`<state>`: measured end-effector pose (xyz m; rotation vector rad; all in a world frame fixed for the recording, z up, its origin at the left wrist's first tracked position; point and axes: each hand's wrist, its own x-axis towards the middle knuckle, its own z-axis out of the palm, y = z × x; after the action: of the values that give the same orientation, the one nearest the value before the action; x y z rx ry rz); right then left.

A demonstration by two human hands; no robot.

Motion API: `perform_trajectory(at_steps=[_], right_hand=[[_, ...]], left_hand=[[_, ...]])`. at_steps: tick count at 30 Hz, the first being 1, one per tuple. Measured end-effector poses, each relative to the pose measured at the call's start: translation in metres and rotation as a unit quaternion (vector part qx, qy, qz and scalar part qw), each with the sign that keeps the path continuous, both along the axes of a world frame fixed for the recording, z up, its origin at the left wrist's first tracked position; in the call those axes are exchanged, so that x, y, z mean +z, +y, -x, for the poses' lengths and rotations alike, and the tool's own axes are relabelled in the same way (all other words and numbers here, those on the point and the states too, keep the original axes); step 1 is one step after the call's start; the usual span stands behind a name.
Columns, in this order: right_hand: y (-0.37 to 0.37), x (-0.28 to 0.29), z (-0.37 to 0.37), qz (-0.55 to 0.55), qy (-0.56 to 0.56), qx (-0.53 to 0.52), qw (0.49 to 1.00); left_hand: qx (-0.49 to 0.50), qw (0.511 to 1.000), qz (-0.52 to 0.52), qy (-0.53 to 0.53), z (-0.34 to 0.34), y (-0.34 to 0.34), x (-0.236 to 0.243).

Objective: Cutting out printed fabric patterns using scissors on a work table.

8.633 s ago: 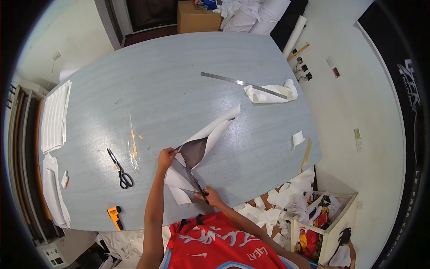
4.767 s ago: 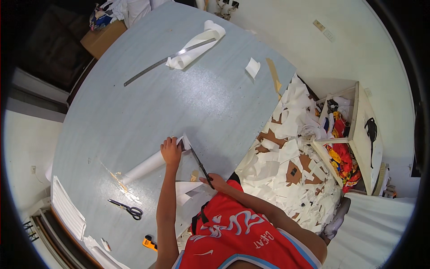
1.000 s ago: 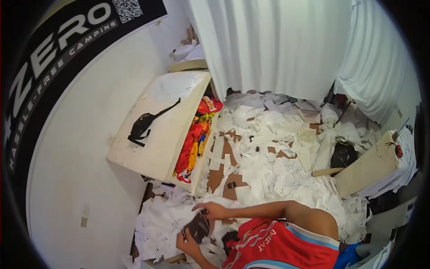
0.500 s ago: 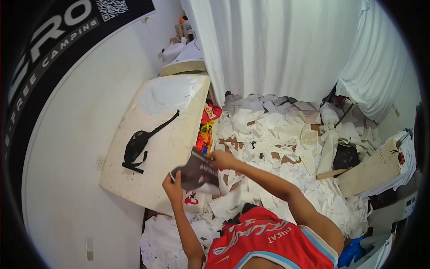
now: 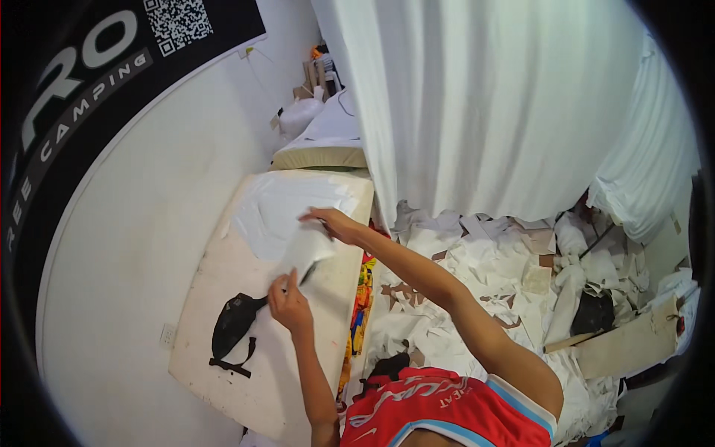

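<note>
A thin, flat piece [image 5: 308,249], pale on the side now facing up and dark along one edge, is stretched between my hands above the table. It is blurred by motion. My left hand [image 5: 290,302] pinches its near end, and my right hand [image 5: 331,223] has the far end, fingers bent over it. Just left of my left hand a black sling bag [image 5: 234,328] lies on the cream tabletop [image 5: 298,380], its strap and buckle loose below it. Beyond the piece, a clear or white plastic sheet [image 5: 261,220] covers the table's far part.
A white curtain [image 5: 477,112] hangs behind. White paper scraps [image 5: 462,261] cover the floor on the right. Colourful packets [image 5: 361,298] show beside the table's right edge. A board [image 5: 633,343] and a black bag [image 5: 593,311] stand at far right.
Both hands have moved away from me over the table with the piece. Its dark printed face was showing before; now the pale side faces up. The view has shifted.
</note>
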<state>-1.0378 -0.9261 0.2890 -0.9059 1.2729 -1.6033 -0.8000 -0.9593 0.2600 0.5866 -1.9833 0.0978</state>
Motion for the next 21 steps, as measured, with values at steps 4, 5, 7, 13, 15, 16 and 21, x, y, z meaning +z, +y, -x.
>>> perform_trajectory(at_steps=[4,5,7,13,15,16,21], right_hand=[[-0.113,0.088,-0.001,0.162,0.155,0.022,0.974],[-0.135,0.104,0.005,0.244,0.149,0.036,0.958],[-0.156,0.123,0.018,0.312,0.206,0.068,0.925],[-0.243,-0.008,0.127,0.196,0.313,0.092,0.925],[-0.265,-0.084,0.17,0.118,0.35,0.078,0.926],[-0.275,-0.113,0.192,0.085,0.377,0.068,0.92],[-0.27,-0.194,0.238,-0.054,0.387,0.094,0.916]], left_hand=[[0.071,0.994,0.076,0.033,0.021,-0.063,0.051],[0.088,0.989,0.114,0.047,0.036,-0.081,0.063],[0.112,0.985,0.123,0.055,0.056,-0.11,0.057],[0.071,0.997,-0.017,-0.025,0.155,-0.159,-0.055],[0.064,0.994,-0.069,-0.048,0.191,-0.169,-0.101],[0.056,0.991,-0.109,-0.062,0.211,-0.174,-0.121],[0.074,0.964,-0.226,-0.12,0.26,-0.164,-0.171]])
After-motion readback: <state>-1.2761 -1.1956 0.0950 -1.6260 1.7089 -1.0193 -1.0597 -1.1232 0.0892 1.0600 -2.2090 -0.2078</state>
